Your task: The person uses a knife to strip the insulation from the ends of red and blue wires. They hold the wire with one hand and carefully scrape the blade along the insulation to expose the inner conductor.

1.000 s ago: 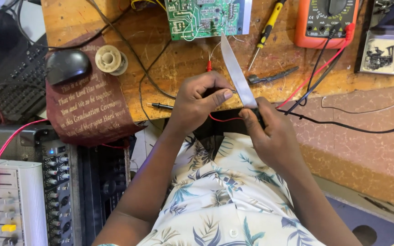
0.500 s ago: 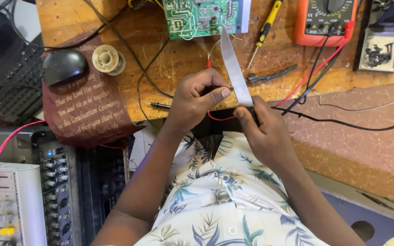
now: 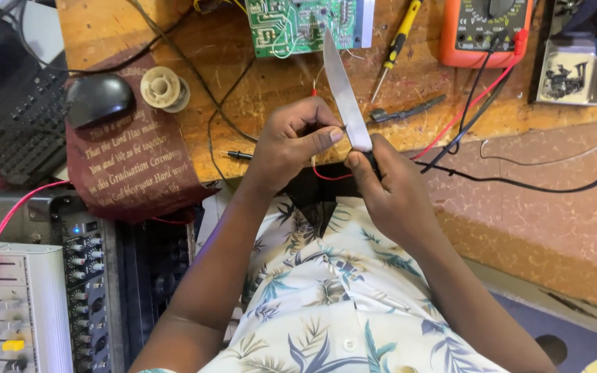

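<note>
My right hand (image 3: pixel 390 190) grips the black handle of a knife (image 3: pixel 343 91), its long steel blade pointing up and away over the wooden bench. My left hand (image 3: pixel 290 141) pinches a thin red wire (image 3: pixel 326 176) against the blade's base with thumb and forefinger. The wire loops down between both hands. A green circuit board (image 3: pixel 298 24) lies just beyond the knife tip.
An orange multimeter (image 3: pixel 485 31) with red and black leads sits at the back right, a yellow screwdriver (image 3: pixel 399 45) beside it. A black mouse (image 3: pixel 97 98), a solder spool (image 3: pixel 163 88) and a maroon cloth (image 3: pixel 129 162) lie left. An audio mixer (image 3: pixel 29 297) stands at lower left.
Both hands and the knife have shifted slightly up and left; the blade tip now reaches the circuit board's edge. The grip on wire and knife is unchanged.
</note>
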